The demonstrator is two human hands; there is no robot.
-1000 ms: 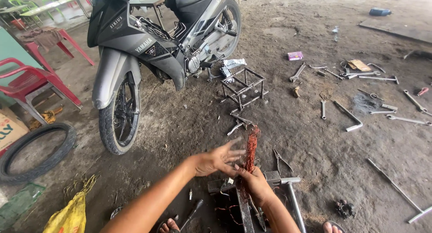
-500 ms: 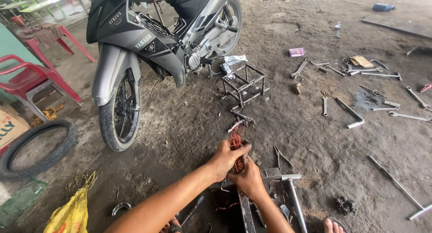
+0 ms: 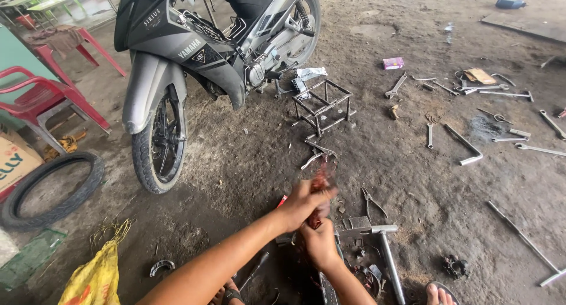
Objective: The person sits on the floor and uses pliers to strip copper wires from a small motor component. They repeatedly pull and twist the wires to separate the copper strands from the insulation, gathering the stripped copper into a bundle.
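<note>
small pink-purple box on dirt floor, upper middle | brown cardboard carton with green print, left edge | flat tan packet among wrenches

Soft, even daylight is filling the scene, casting only faint shadows under the motorcycle. The hands are looking motion-blurred; the wide lens is bending the edges.

- Motorcycle: dark grey and black bodywork, black tyres.
- Plastic chair: red.
- Bag: yellow.
- Loose tyre: black.
- Small box: pink.
- Part both hands grip: rusty red-brown.
- Wrenches: silver-grey.
</note>
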